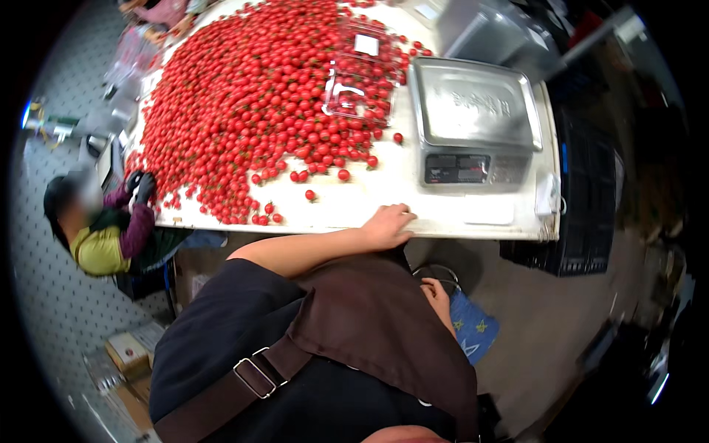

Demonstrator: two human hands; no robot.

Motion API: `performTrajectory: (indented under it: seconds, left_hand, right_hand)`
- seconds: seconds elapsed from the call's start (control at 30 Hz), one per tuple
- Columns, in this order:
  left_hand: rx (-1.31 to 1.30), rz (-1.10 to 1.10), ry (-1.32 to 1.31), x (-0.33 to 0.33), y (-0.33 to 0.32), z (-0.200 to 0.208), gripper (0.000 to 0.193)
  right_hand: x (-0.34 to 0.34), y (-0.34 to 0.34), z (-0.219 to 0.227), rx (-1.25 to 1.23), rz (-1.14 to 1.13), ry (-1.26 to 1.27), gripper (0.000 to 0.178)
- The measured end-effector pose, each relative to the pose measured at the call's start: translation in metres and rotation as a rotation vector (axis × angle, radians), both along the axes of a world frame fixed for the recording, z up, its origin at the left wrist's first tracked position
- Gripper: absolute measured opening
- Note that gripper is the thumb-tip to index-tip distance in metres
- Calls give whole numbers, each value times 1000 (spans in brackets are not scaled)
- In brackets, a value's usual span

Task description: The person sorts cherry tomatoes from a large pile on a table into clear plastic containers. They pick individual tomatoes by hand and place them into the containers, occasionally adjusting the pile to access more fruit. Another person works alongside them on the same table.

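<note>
My left hand (389, 224) rests flat on the near edge of the white table (413, 196), fingers spread, holding nothing. My right hand (437, 297) hangs below the table edge by my brown apron, fingers loosely curled and empty as far as I can see. A big heap of small red cherry tomatoes (244, 103) covers the table's left and far part. A few loose tomatoes (310, 195) lie closest to my left hand. A clear plastic clamshell box (358, 88) lies open on the heap.
A steel weighing scale (473, 122) stands on the table's right side, just beyond my left hand. Another person (103, 229) with dark gloves works at the table's left edge. Black crates (583, 214) stand to the right; cardboard boxes (129, 354) lie on the floor at lower left.
</note>
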State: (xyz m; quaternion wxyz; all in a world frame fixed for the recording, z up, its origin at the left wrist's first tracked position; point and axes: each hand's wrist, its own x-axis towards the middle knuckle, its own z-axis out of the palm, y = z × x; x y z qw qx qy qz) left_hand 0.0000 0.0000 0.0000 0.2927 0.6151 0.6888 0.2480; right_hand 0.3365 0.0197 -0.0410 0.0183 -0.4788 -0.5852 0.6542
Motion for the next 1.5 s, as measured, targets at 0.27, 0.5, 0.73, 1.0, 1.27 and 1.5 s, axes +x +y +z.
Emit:
performTrajectory:
  seconds: [0.27, 0.5, 0.73, 1.0, 1.27, 1.5]
  left_hand:
    - [-167, 650, -4, -64, -80, 39, 27]
    - [-22, 964, -38, -69, -108, 30, 34]
    - [115, 977, 15, -159, -92, 30, 37]
    - [83, 503, 389, -268, -20, 9, 42]
    - [166, 578, 138, -292, -66, 10, 29]
    - [124, 736, 296, -303, -141, 24, 37]
  right_hand:
    - [-105, 113, 49, -58, 293, 146, 26]
    - [-216, 131, 40, 159, 545, 281, 30]
    - [-336, 135, 49, 500, 665, 298, 46]
    - [-457, 103, 48, 1130, 845, 212, 55]
    - [-496, 90, 33, 1087, 742, -103, 36]
    - [-493, 56, 50, 794, 498, 2, 24]
